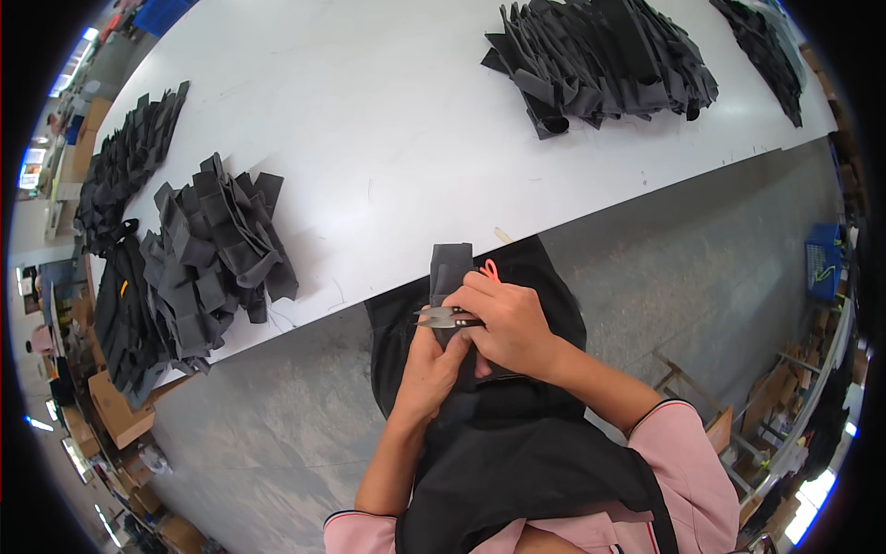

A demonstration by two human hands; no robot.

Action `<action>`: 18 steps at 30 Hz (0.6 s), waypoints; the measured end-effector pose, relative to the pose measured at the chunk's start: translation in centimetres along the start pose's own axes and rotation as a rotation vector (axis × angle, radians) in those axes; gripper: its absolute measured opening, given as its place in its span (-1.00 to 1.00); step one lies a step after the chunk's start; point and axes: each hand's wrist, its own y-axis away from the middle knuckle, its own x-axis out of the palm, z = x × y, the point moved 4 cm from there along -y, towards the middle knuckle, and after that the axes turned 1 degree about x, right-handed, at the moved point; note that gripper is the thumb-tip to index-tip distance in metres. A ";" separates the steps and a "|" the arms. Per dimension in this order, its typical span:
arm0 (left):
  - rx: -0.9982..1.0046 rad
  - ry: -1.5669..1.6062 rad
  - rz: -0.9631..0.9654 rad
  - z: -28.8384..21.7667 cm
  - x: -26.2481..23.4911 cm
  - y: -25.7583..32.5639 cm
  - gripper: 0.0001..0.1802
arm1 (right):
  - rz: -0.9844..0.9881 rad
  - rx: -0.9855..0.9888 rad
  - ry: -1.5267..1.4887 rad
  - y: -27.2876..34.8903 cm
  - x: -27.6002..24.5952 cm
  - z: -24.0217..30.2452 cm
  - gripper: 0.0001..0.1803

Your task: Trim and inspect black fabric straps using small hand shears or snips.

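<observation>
My right hand (513,321) is closed around a small pair of thread snips (443,318), whose metal blades point left across the cloth. An orange-red cord loop (490,270) sticks out above the fingers of that hand. A folded dark grey fabric strip (452,262) is gripped in my left hand (428,371), its free end pointing up toward the table edge. Both hands are close together in front of my black apron (517,462). The lower part of the strip is hidden behind my fingers.
On the white table (369,120), a pile of dark fabric strips (600,65) lies at the far right. Another heap of strips (217,240) sits at the left edge, with more black cloth (125,314) beside it. A blue crate (821,261) stands at the right; cardboard boxes (120,406) are at left.
</observation>
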 end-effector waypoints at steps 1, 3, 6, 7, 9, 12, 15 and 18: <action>-0.012 -0.006 0.015 0.0 0.0 0.0 -0.82 | 0.000 0.003 0.002 0.0 0.0 -0.1 -0.70; -0.003 -0.037 -0.008 0.2 -0.1 0.0 -0.82 | 0.054 -0.001 0.014 0.0 0.3 -0.3 -0.82; -0.030 0.018 -0.016 0.1 -0.6 -0.4 -0.81 | 0.200 0.518 -0.812 1.2 -0.9 -2.7 -0.90; -0.070 0.099 0.007 0.0 -0.5 -0.4 -0.80 | 0.122 0.503 -0.848 2.1 -1.1 -4.2 -0.89; -0.080 0.113 0.005 0.0 -0.4 -0.5 -0.79 | -0.063 0.626 -1.218 3.5 -2.2 -5.7 -0.88; -0.071 0.152 -0.038 -0.1 -0.4 -0.5 -0.78 | -0.146 0.543 -0.806 3.7 -2.7 -5.3 -0.82; -0.078 0.174 -0.025 -0.5 -0.1 -0.5 -0.78 | -0.177 0.353 -0.277 3.3 -3.0 -2.6 -0.71; -0.072 0.165 -0.029 -0.6 -0.1 -0.3 -0.78 | -0.178 0.155 -0.047 3.4 -3.2 -1.9 -0.68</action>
